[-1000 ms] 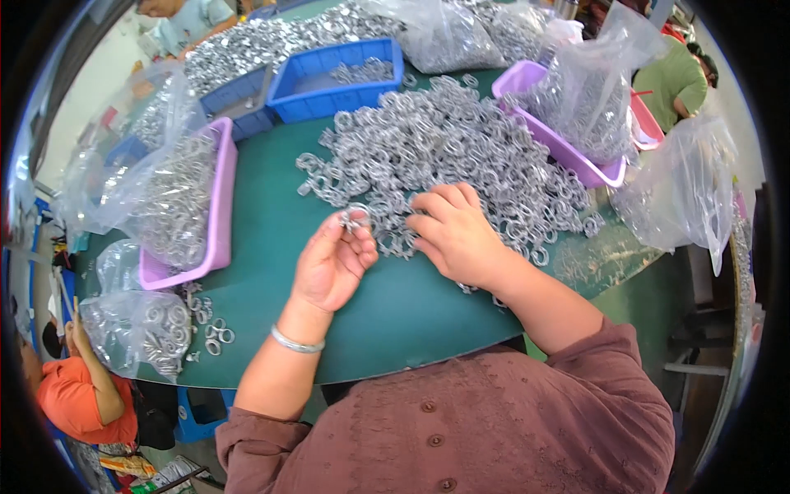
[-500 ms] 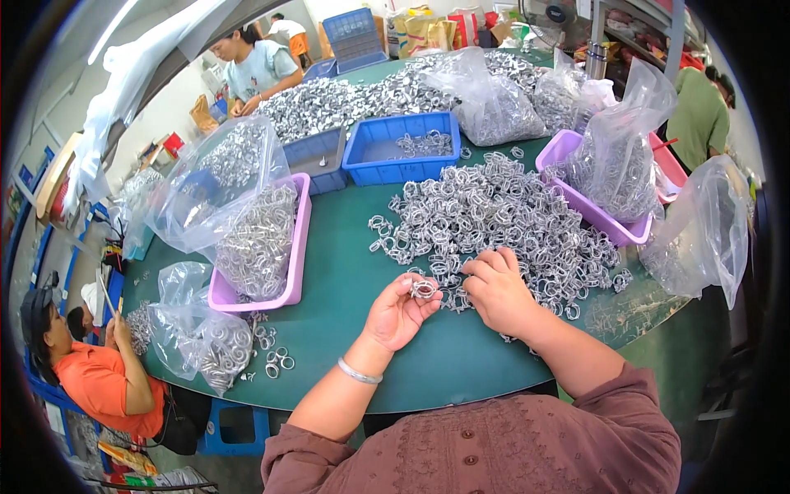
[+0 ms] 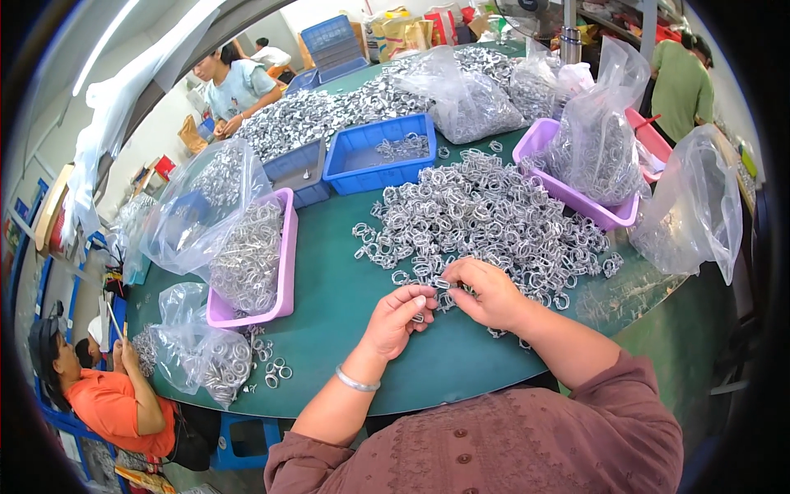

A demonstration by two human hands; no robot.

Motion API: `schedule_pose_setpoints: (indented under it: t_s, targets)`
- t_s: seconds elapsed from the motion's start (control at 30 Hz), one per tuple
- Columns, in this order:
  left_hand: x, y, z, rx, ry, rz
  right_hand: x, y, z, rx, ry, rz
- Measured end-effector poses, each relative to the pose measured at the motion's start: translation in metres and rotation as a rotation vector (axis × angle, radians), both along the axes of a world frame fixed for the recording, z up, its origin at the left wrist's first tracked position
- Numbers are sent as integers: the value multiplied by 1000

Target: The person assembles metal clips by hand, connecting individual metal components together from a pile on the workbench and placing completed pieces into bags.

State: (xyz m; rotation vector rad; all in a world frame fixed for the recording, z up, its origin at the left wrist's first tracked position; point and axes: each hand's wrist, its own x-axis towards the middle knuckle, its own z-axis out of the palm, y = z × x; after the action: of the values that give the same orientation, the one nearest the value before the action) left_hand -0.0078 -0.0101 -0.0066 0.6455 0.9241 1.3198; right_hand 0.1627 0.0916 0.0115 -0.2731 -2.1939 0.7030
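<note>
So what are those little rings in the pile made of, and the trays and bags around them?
The rings look like bare metal, probably steel or aluminium: silvery grey with dull glints. The blue tray and pink tray look like moulded plastic, matte and evenly coloured. The bags seem to be thin clear plastic film, crinkled and see-through. Both hands pinch one ring.

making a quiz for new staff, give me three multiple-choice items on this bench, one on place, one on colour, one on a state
1. Where is the loose heap of metal rings?
A. on the green table
B. on the floor
C. in a red bucket

2. What colour is the tray on the person's left?
A. pink
B. black
C. orange

3. What are the two hands doing?
A. resting flat, apart
B. pinching a small metal piece together
C. lifting a bag

Answers: 1 A, the heap lies on the tabletop. 2 A, its rim is pink. 3 B, left hand and right hand meet at the piece.
</note>
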Motion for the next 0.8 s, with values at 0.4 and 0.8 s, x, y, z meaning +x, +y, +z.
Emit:
schedule_pose_setpoints:
  t_s: [0.4, 0.8]
  targets:
    - [12, -1, -3, -6, 207, -16, 3, -9, 0, -178, 53, 174]
    - [19, 10, 9, 8, 375, 27, 7, -7, 0, -153, 79, 172]
